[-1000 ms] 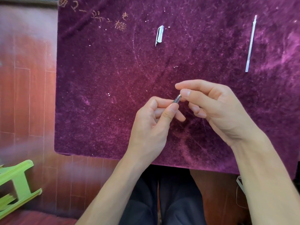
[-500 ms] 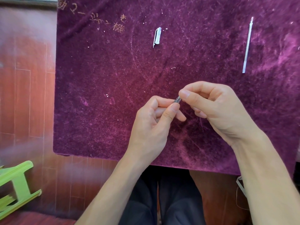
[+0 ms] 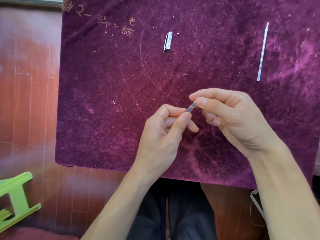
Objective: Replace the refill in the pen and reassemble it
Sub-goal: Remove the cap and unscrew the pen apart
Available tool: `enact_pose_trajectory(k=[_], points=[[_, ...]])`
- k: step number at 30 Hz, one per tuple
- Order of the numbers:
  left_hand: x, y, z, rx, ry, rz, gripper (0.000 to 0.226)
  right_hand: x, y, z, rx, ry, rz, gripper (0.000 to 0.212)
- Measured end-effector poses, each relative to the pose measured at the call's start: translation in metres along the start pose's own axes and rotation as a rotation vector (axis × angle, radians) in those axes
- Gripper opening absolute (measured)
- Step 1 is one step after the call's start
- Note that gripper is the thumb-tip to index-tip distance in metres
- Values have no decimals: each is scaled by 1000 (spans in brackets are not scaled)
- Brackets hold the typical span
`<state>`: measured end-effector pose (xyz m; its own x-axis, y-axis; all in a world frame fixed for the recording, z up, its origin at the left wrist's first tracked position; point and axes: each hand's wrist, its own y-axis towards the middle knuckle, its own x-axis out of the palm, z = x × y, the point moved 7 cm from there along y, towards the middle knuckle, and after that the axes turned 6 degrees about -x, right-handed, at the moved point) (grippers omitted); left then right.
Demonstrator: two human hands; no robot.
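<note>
Over the purple velvet table cover (image 3: 107, 108), both hands pinch one pen. My left hand (image 3: 162, 135) grips the dark ribbed grip section of the pen (image 3: 190, 107) between thumb and forefinger; the barrel is hidden inside its fist. My right hand (image 3: 230, 116) pinches the pale tip piece at the pen's far end with thumb and forefinger. A clear pen cap (image 3: 168, 41) with a clip lies at the back centre. A thin pale refill (image 3: 262, 52) lies at the back right, pointing away from me.
The cover's near edge runs just in front of my wrists, its left edge at the wooden floor (image 3: 27, 104). A green plastic stool (image 3: 15, 200) stands on the floor at the lower left. My dark-trousered legs (image 3: 173, 213) are under the table.
My right fingers have shifted slightly along the pen's tip, so a little more of the dark grip section and the pale tip piece shows between the two hands. Cap and refill have not moved.
</note>
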<state>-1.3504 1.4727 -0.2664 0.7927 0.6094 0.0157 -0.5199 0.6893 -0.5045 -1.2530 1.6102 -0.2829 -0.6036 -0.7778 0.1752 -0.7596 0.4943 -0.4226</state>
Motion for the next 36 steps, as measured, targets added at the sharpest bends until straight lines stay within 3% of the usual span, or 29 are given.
enact_pose_trajectory(k=[7, 16, 23, 29, 36], points=[[-6, 2, 1, 25, -5, 5, 7, 2, 8, 6, 0, 110, 22, 20], [-17, 14, 7, -2, -79, 38, 6, -1, 38, 2, -12, 252, 192, 14], [-29, 29, 9, -26, -114, 63, 6, -6, 86, -28, -171, -195, 318, 11], [-39, 41, 10, -59, -148, 89, 8, 0, 114, -53, -339, -767, 357, 12], [-41, 51, 4, -94, -172, 89, 7, 17, 128, -54, -437, -985, 279, 12]])
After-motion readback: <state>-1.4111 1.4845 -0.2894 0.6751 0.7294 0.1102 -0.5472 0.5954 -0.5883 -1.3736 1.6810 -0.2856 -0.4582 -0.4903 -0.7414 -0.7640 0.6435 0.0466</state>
